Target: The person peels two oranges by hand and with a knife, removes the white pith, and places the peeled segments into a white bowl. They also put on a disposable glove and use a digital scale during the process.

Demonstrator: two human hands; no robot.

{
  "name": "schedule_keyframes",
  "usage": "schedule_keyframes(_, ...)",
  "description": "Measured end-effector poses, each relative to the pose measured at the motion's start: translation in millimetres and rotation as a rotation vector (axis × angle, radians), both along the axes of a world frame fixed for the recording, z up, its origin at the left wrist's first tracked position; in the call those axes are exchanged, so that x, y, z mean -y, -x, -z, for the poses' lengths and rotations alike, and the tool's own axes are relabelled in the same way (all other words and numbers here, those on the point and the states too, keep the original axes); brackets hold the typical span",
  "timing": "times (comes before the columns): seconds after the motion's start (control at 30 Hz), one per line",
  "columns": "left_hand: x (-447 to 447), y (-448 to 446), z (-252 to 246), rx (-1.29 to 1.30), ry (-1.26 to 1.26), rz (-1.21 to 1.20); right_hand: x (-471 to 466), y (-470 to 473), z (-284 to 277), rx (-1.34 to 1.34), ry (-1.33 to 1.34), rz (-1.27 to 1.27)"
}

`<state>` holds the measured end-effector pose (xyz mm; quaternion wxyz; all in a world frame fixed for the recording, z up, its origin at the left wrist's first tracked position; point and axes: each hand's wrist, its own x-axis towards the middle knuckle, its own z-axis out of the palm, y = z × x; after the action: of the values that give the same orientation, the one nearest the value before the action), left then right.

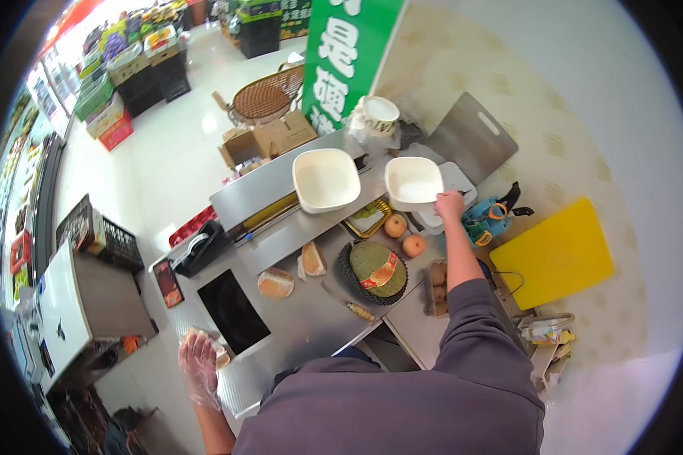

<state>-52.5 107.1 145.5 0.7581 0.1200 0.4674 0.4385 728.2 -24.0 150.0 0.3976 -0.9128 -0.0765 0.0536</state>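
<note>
My left hand (199,364), in a clear plastic glove, rests over pale pieces of food at the counter's lower left; its grip is partly hidden. My bare right hand (450,206) has its fingers on the rim of a white square bowl (414,179). A larger white bowl (326,179) stands on the steel shelf to its left. Two wrapped pale fruit pieces (275,282) (313,259) lie on the steel counter. Beside them are a knife with a wooden handle (360,311) and a large green jackfruit or durian-like fruit (380,272) in a dark net, with a red label band.
Two apples or pears (413,245) and a gold-rimmed tray (370,219) sit near the shelf. A tape dispenser (199,248) stands at the left. A yellow cutting board (555,256), a knife holder (481,219) and a steel board (473,138) stand by the wall.
</note>
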Motion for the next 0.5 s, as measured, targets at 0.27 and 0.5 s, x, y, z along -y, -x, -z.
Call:
schedule_keyframes(0.27, 3.9, 0.6, -2.0, -0.04, 0.052, -0.019, -14.6, 12.5, 24.0, 0.219, 0.119, 0.098)
schedule_keyframes(0.5, -2.1, -3.7, -9.7, 0.003, 0.037, -0.006, -12.4, 67.0, -23.4, 0.406, 0.092, 0.169)
